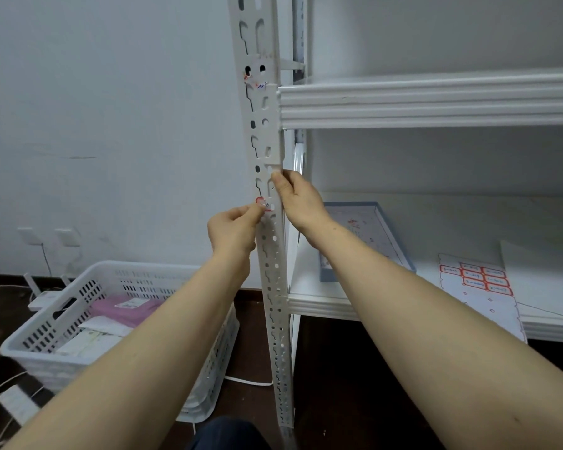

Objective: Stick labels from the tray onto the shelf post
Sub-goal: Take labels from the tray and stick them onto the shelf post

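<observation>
My left hand (233, 233) pinches a red-bordered label (263, 204) between thumb and forefinger, holding it on the front face of the shelf post (273, 254) by its left edge. My right hand (301, 198) curls round the post's right edge just above, with the thumb on the front. The tray (329, 274) sits at the left end of the lower shelf (436, 222), and a label sheet (475, 277) lies to its right, near the front edge.
</observation>
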### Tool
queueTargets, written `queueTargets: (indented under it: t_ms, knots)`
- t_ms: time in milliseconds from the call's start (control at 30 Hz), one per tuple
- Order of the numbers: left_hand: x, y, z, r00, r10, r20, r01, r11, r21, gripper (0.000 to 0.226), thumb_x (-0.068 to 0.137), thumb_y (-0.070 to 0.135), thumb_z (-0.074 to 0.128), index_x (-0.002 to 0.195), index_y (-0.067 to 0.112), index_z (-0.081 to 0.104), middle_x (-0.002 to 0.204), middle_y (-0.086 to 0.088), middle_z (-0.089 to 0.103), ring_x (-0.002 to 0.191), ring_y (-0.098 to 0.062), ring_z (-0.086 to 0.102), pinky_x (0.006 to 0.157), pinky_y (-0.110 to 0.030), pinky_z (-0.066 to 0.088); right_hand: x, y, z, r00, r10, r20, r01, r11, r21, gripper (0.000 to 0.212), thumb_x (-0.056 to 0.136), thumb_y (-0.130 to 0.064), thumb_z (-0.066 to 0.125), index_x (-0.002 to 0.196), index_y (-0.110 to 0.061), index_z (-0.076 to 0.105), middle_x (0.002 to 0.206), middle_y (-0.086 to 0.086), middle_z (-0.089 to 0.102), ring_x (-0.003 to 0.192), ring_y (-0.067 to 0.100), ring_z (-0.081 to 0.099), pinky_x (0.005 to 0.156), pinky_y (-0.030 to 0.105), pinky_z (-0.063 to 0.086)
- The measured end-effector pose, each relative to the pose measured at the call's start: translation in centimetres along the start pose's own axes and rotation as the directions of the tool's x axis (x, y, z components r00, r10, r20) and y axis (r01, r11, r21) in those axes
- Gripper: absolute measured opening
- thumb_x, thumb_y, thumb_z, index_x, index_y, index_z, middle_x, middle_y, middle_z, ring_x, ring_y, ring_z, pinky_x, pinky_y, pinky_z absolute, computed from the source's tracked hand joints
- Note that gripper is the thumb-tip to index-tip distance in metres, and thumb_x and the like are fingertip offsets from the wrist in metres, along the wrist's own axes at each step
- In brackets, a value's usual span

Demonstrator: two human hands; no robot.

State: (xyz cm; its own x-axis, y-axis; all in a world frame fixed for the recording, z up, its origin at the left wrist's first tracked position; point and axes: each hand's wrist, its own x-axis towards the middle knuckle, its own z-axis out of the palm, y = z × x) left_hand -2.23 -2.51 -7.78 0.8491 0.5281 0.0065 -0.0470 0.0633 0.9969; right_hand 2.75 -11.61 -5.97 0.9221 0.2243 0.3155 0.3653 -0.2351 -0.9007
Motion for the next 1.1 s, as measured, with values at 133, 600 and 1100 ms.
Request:
queueTargets:
  t_ms: [133,600,1100]
  knots:
    - [-0.4,-0.1,-0.5,0.989,0.023,0.145,-0.015,0.998,-0.059,0.012,0.083,0.013,0.065,0.092,0.011,0.073,0.076,0.000,0.059,0.053,-0.009,0.038,0.040,-0.014,0.032,-0.4,1.1,0.1,0.996,0.081,-0.036,-0.075,0.987,0.144,0.036,0.097,-0.036,0.040,0.125,-0.014,0.051,0.118,0.002,0.060,0.110,0.019,0.055,0.099,0.036,0.044]
    - [-3.1,-1.0,3.9,0.856,-0.141,0.497,0.279,0.935,-0.216,0.013,0.086,0.005,0.063,0.073,0.003,0.064,0.057,-0.002,0.056,0.039,-0.005,0.038,0.031,-0.014,0.021,-5.4,3.6,-6.9,0.992,0.119,0.034,-0.122,0.883,0.453,0.022,0.087,0.003,0.051,0.087,-0.008,0.069,0.071,0.006,0.066,0.067,0.016,0.060,0.063,0.021,0.053]
    - [-3.1,-2.1,10.8,0.717,-0.288,0.635,0.453,0.884,-0.111,0.015,0.093,0.004,0.048,0.083,0.002,0.058,0.060,-0.005,0.047,0.038,-0.006,0.037,0.030,-0.013,0.025,-5.7,6.7,-13.1,0.989,0.032,-0.143,-0.009,0.987,0.159,0.024,0.078,-0.001,0.070,0.102,0.001,0.069,0.078,-0.002,0.068,0.068,-0.002,0.064,0.071,0.016,0.053]
